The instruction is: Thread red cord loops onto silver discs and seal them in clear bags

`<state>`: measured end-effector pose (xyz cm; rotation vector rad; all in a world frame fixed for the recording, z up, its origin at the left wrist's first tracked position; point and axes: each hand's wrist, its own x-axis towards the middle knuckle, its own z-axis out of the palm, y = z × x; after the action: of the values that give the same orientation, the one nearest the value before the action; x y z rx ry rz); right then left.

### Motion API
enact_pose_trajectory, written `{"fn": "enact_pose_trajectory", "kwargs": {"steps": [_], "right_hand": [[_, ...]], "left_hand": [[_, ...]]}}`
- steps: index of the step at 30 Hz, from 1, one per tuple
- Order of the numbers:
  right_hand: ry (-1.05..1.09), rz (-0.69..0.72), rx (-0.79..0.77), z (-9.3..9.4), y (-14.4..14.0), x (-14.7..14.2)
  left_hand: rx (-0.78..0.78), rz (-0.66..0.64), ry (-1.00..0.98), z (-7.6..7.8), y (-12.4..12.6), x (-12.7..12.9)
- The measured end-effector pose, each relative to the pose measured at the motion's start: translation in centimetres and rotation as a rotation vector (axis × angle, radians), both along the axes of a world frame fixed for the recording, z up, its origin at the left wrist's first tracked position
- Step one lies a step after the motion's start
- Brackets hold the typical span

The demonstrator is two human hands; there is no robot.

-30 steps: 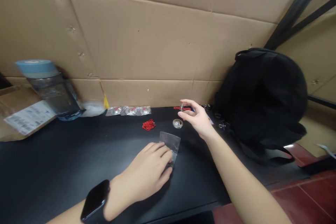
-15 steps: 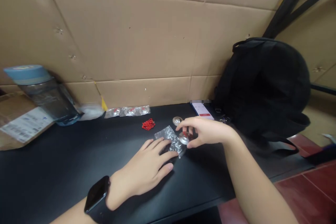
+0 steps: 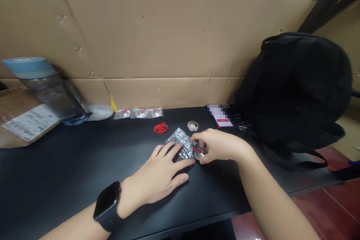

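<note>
**Right grip pinched on a metal disc, bag mouth just to its left**

Right hand (image 3: 218, 145) curled tight, grip closed thumb-to-fingertips on a small round metal disc (image 3: 198, 152) with a bit of red on it, held low over the black bench (image 3: 70, 172). Left hand (image 3: 160, 174) flat, fingers spread, grip not closed on anything, just pressing down the near end of a small crinkly clear plastic bag (image 3: 180, 144).

Key relation: bag sitting immediately left of the disc, touching or as good as touching it. Long axis of the bag running diagonally, from under the left fingertips up and away toward the cardboard wall (image 3: 174, 37). Which end is open: can't tell. Right hand clearly nearer the disc, left hand nearer the bag.

Counts:
- loose discs: two, the one in the right grip plus a second disc (image 3: 192, 125) lying bare just beyond the bag
- bagged sets (image 3: 138, 113): looks like three in a row against the wall, a bit blurry though
- red pile (image 3: 161, 128) of small loops: one heap, individual pieces too small to count
- one phone (image 3: 222, 117), one black backpack (image 3: 292, 90), one bottle (image 3: 46, 90) at far left, one smartwatch (image 3: 108, 204) on the left wrist
</note>
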<state>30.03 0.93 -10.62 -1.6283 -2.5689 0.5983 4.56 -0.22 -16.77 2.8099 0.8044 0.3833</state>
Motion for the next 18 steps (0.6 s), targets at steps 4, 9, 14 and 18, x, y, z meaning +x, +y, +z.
{"fn": "enact_pose_trajectory", "kwargs": {"steps": [4,9,14,18], "right_hand": [[0.004,0.013,0.042,-0.2,-0.1,-1.3],[0.041,0.063,0.111,-0.2,-0.4,-1.6],[0.082,0.123,0.106,-0.3,-0.1,-1.3],[0.04,0.079,0.161,-0.7,0.5,-1.4]], "left_hand": [[-0.018,-0.015,0.032,0.2,-0.1,0.0],[-0.028,-0.024,0.052,0.3,0.1,-0.2],[-0.026,-0.044,0.043,0.3,0.1,-0.3],[-0.034,-0.041,0.03,0.2,0.1,-0.4]]}}
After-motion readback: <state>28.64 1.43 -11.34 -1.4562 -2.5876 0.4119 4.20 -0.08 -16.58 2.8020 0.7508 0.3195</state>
